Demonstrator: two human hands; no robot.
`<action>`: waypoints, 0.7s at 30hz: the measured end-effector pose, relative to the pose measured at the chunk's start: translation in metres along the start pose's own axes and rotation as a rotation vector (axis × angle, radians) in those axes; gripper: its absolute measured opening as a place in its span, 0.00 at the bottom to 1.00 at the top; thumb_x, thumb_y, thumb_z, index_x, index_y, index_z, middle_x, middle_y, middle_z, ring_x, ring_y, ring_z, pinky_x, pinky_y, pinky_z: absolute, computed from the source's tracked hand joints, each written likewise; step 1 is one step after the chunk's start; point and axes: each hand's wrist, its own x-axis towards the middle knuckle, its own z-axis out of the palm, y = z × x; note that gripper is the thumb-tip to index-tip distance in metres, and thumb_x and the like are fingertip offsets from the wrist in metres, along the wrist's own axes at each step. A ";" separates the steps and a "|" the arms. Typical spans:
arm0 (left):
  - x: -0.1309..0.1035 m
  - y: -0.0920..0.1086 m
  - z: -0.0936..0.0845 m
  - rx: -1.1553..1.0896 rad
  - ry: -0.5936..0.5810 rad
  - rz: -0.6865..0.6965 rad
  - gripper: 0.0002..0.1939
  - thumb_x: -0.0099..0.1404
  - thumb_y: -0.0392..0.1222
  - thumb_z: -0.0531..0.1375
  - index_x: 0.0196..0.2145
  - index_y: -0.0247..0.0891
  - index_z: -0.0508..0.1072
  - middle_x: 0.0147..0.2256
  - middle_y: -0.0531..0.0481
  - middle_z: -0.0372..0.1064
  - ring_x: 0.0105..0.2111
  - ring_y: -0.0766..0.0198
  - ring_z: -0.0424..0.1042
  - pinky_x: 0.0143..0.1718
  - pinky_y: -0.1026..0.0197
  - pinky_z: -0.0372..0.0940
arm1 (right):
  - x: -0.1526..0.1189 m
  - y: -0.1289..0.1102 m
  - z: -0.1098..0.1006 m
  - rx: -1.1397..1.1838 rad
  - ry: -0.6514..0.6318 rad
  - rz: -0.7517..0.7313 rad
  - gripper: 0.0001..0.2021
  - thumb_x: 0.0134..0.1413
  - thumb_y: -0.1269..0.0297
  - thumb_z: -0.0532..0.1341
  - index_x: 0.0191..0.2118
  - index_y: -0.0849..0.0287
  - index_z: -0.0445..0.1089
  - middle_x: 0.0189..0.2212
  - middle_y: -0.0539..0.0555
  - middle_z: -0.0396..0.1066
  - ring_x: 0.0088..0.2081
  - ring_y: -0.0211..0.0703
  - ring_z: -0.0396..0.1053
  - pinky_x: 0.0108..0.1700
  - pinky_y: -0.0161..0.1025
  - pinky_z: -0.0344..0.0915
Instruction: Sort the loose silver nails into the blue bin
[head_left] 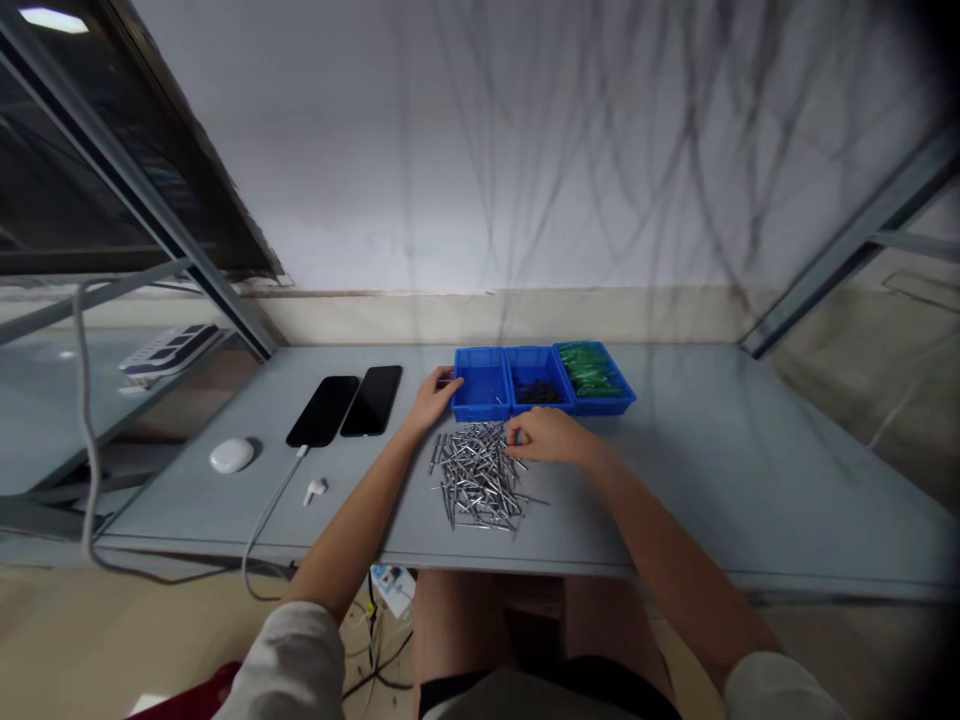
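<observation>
A loose pile of thin metal rods [480,478] lies on the grey table in front of three blue bins. My left hand [435,396] is at the left side of the left bin [481,366], its fingers closed around something thin, too small to name. Just above the pile's upper right edge, my right hand [541,434] has its fingers pinched together; what they hold, if anything, is too small to tell. Small dark pieces [540,392] lie in the middle bin, and green packets [589,369] fill the right bin. The left bin holds very little.
Two black phones [323,411] lie left of my left hand, one with a white cable [274,500] plugged in. A white earbud [314,490] and a white round case [232,455] are further left. The table's front edge [525,566] runs above my legs.
</observation>
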 end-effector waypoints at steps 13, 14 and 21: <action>0.000 -0.002 -0.001 0.000 0.007 0.013 0.16 0.55 0.49 0.61 0.39 0.38 0.72 0.40 0.46 0.72 0.39 0.59 0.69 0.45 0.56 0.63 | -0.001 -0.001 -0.002 0.023 0.042 0.021 0.03 0.48 0.66 0.62 0.28 0.55 0.74 0.22 0.49 0.74 0.24 0.38 0.68 0.25 0.33 0.52; 0.000 -0.002 0.000 -0.006 0.006 0.014 0.16 0.55 0.49 0.61 0.39 0.38 0.72 0.40 0.47 0.72 0.38 0.59 0.69 0.45 0.57 0.63 | -0.002 0.000 -0.002 0.029 0.051 0.032 0.03 0.48 0.66 0.62 0.28 0.55 0.74 0.22 0.49 0.74 0.23 0.38 0.68 0.24 0.33 0.52; 0.001 -0.001 0.000 -0.015 0.001 0.004 0.17 0.54 0.49 0.61 0.39 0.37 0.72 0.40 0.45 0.72 0.38 0.59 0.69 0.44 0.56 0.63 | -0.003 0.004 -0.008 0.042 0.120 0.074 0.05 0.48 0.67 0.61 0.29 0.55 0.75 0.22 0.49 0.74 0.23 0.38 0.68 0.26 0.34 0.54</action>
